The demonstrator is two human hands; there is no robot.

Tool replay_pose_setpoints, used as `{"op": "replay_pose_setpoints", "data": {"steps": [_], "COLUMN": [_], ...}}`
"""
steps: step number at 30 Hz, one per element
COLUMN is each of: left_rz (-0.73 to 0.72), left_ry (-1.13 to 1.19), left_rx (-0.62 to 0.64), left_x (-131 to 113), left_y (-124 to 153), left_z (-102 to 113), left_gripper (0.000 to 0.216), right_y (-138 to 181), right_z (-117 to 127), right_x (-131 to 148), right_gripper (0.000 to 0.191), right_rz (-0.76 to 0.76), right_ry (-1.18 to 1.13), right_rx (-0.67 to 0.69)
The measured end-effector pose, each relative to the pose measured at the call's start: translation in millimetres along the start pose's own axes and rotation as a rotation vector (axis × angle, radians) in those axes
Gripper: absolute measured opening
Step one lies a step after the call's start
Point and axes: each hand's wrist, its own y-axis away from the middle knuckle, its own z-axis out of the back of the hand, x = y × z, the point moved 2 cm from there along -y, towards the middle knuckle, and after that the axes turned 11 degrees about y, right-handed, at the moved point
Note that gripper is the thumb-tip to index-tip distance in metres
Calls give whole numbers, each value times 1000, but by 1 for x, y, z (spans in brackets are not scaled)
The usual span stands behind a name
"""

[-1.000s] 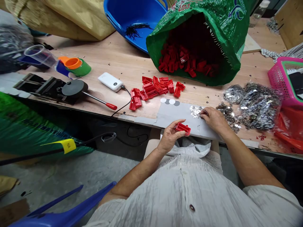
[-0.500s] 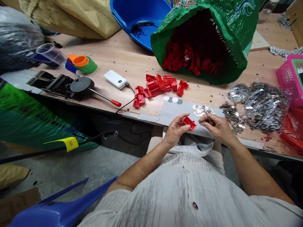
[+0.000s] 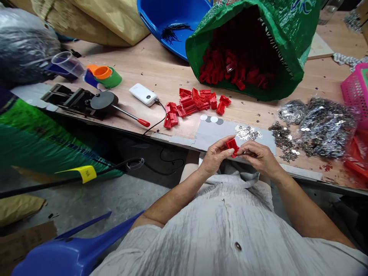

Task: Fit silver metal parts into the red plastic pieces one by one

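Observation:
My left hand (image 3: 216,156) pinches a small red plastic piece (image 3: 232,146) just above the table's near edge. My right hand (image 3: 258,156) meets it from the right, fingers closed in a pinch against the same piece; what lies between those fingertips is too small to make out. Just beyond both hands lies a grey card (image 3: 212,134) with a little heap of shiny metal bits (image 3: 247,132). A pile of the same red pieces (image 3: 195,104) lies farther back on the wooden table (image 3: 143,73).
A green sack (image 3: 276,34) full of red pieces lies open behind. Bags of metal bits (image 3: 319,122) sit at the right, near a pink basket (image 3: 356,92). A blue tub (image 3: 172,23), white power bank (image 3: 143,94), hand press (image 3: 94,103) and cups (image 3: 100,74) stand left.
My right hand left the heap of metal bits and came to the red piece. My left hand raised and turned the piece towards it.

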Motion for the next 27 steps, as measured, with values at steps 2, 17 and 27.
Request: {"op": "replay_pose_setpoints", "data": {"steps": [2, 17, 27], "left_rz": [0, -186, -222], "left_ry": [-23, -759, -929], "left_rx": [13, 139, 247], "left_x": [1, -6, -11], "left_y": [0, -20, -30], "left_z": [1, 32, 32], "left_gripper": [49, 35, 39], "right_y": [1, 13, 6], "right_z": [0, -16, -19], "right_x": [-1, -19, -21], "right_gripper": [8, 29, 23], "right_rz": [-38, -150, -130], "right_ry": [-7, 283, 351], "right_rx": [25, 20, 77]}}
